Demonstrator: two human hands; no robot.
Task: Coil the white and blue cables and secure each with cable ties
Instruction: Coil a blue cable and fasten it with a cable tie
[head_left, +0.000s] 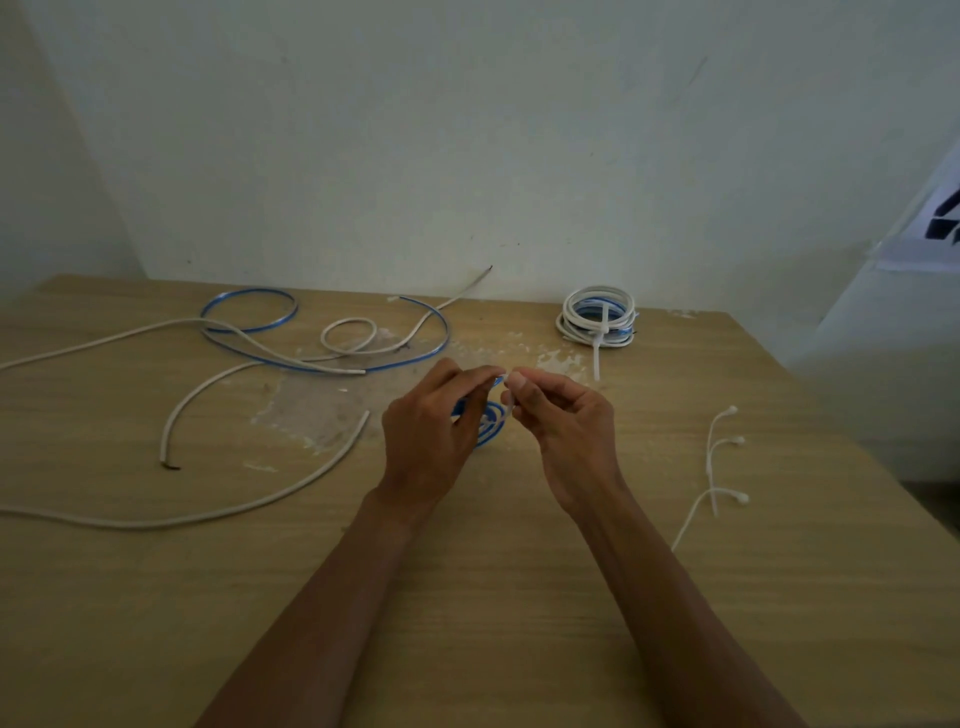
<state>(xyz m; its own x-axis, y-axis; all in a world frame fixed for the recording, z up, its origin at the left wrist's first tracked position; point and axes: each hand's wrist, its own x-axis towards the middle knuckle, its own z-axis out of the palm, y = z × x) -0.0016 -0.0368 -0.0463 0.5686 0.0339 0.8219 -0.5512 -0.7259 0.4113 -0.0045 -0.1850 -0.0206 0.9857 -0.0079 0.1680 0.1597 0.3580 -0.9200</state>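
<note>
Worktop below us.
Our left hand grips a blue coil; our right hand pinches its cable tie.

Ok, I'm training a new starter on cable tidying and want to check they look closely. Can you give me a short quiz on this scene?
1. True or false: a tied bundle of coiled cable already lies at the back right of the table.
2. The small coil pinched between the left hand and the right hand is mainly: A red, B blue, C black.
3. Fill in: the spare cable ties lie on the table to the ___ of the right hand.

Key: 1 true; 2 B; 3 right.
</note>
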